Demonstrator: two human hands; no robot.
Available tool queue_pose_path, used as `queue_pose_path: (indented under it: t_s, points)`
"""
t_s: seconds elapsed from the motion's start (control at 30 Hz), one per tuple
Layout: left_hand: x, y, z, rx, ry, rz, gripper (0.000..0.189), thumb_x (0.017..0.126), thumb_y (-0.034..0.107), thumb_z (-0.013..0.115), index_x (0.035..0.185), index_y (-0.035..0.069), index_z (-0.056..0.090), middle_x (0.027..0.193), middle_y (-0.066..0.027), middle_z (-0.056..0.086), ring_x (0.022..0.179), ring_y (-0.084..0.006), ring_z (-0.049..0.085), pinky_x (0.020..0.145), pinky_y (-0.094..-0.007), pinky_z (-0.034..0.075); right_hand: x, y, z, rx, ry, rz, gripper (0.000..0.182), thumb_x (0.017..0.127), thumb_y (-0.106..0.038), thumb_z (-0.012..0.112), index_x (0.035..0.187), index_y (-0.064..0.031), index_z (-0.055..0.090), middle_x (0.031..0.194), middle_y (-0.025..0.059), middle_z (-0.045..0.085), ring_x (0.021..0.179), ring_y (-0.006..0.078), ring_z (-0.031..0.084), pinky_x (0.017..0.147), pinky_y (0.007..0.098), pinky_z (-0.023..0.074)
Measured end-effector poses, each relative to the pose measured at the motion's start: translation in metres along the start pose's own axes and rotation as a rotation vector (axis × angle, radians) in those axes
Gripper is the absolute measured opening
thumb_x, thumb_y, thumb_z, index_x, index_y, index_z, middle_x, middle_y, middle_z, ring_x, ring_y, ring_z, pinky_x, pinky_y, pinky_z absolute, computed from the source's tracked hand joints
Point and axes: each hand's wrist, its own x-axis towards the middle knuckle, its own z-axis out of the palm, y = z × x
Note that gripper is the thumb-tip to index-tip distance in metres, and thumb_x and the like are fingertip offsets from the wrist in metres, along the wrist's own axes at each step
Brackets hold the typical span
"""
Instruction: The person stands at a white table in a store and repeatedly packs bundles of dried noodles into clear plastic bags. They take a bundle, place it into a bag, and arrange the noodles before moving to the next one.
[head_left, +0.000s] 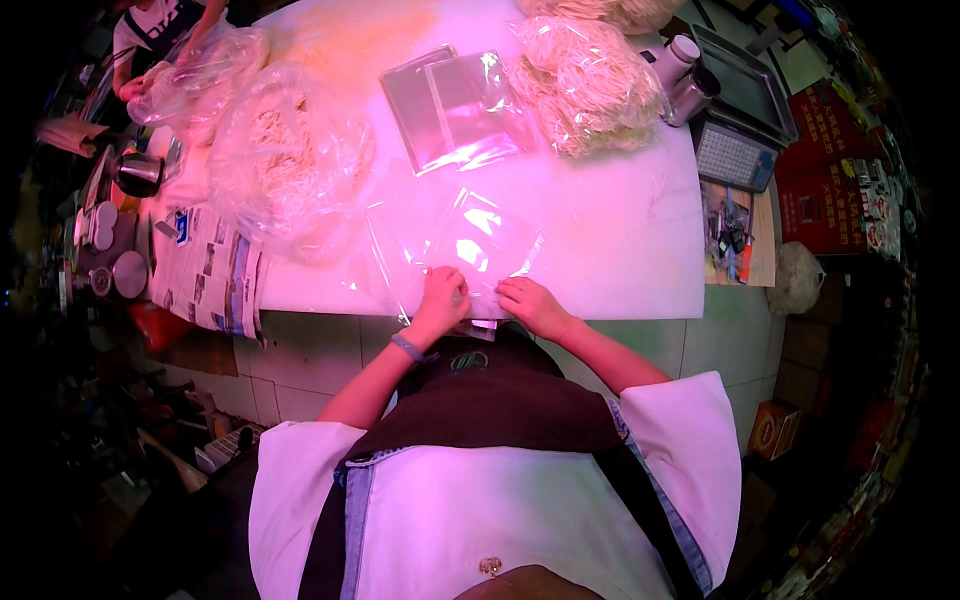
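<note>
A clear plastic bag (480, 232) lies flat on the white table near its front edge. My left hand (442, 300), fingers curled, is on the bag's near left part. My right hand (529, 304) touches its near right edge with the fingertips; whether either hand pinches the film is hard to tell. Beyond the bag lies a stack of clear flat bags (465, 109). To the left is a large open plastic bag (289, 157) with noodles inside, and at the back right a plastic bag full of noodles (589, 82).
At the right stand a white-capped bottle (677, 60), a steel flask (691, 96) and a scale with a keypad (735, 154). Newspaper (206, 274) and a metal jug (139, 172) are at the left. Another person's hands (139, 86) are at a noodle bag, back left.
</note>
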Motion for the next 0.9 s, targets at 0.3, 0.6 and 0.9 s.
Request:
queue_pose_path:
  t_s: [0.3,0.6,0.9]
  points:
    - [0.005,0.041,-0.037,0.119,0.148,0.407,0.023,0.07,-0.003,0.059,0.092,0.001,0.053,0.106,-0.017,0.055,0.106,-0.0331,0.054,0.1,-0.0517,0.035,0.036,-0.019,-0.008,0.249,-0.046,0.216,0.025,0.077,-0.004,0.052,0.102,-0.0006,0.054,0.104,0.0156,0.059,0.091,0.032,0.059,0.077,0.0385,0.0494]
    - [0.018,0.039,-0.071,0.298,0.17,0.627,0.015,0.073,0.007,0.057,0.085,0.001,0.05,0.114,-0.019,0.053,0.113,-0.0326,0.05,0.101,-0.0499,0.036,0.06,0.009,-0.017,-0.159,-0.665,0.247,0.035,0.082,-0.009,0.047,0.116,-0.0095,0.054,0.125,0.016,0.05,0.086,0.033,0.062,0.073,0.0426,0.0505]
    - [0.018,-0.031,-0.081,0.079,0.25,0.33,0.041,0.08,0.019,0.064,0.115,0.0,0.051,0.122,-0.0183,0.05,0.115,-0.0333,0.048,0.098,-0.042,0.039,0.063,0.017,-0.052,-0.113,-0.741,0.423,0.058,0.078,-0.002,0.045,0.134,-0.0156,0.039,0.131,0.0195,0.044,0.091,0.0348,0.06,0.08,0.0414,0.0493]
